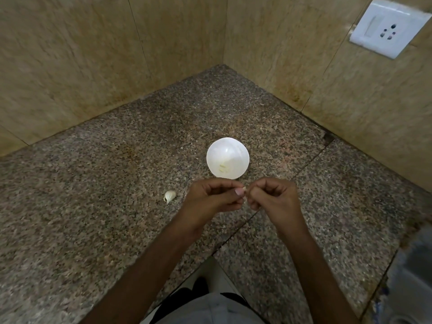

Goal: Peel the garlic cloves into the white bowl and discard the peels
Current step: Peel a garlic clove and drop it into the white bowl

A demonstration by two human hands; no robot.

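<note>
A speckled counter [93, 206] fills a tiled corner. Above its near edge the left hand [210, 197] and right hand [273, 197] meet, fingers curled in tight, both pinching the held clove [244, 189] at their fingertips. Only a pale sliver of it shows between them. Just beyond the hands sits the bowl [224, 148], with peeled cloves [224, 168] at its bottom. A loose clove [170, 196], skin on, lies on the counter just left of the left hand.

Only one wide-angle view reaches me, worn on the head; it faces forward and steeply down into the counter [105, 183] corner between two walls [70, 54]; left hand [210, 197] and right hand [273, 195] close beneath.
</note>
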